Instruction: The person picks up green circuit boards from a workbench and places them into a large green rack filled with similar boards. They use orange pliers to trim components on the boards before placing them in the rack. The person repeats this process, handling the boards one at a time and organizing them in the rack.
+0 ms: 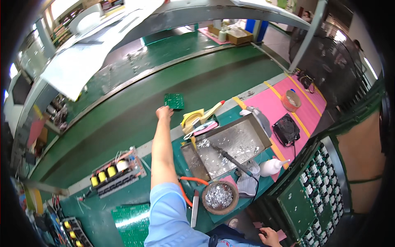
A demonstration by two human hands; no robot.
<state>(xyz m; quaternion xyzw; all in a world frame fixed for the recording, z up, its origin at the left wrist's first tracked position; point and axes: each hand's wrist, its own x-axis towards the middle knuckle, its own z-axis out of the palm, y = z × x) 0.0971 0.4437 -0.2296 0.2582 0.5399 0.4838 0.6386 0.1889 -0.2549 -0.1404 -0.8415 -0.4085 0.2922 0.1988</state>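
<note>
My left hand point(164, 112) reaches far out over the green conveyor belt point(123, 105). Its fingers are closed on the near edge of a small green circuit board point(174, 101). Whether the board touches the belt, I cannot tell. Low at the right, by my body, is my right hand point(270, 237) with its fingers curled together. Something small and dark may be at its fingertips, and a pink piece point(281, 235) shows beside it; what it grips is not clear.
A metal tray point(242, 142) with solder scraps holds a soldering iron point(230, 158). Near it stand a round pot point(220, 196) of silvery scraps, a white squeeze bottle point(271, 167) and a yellow tape dispenser point(192, 119). A larger green board point(131, 222) and a coil-bearing assembly point(115, 173) lie at left.
</note>
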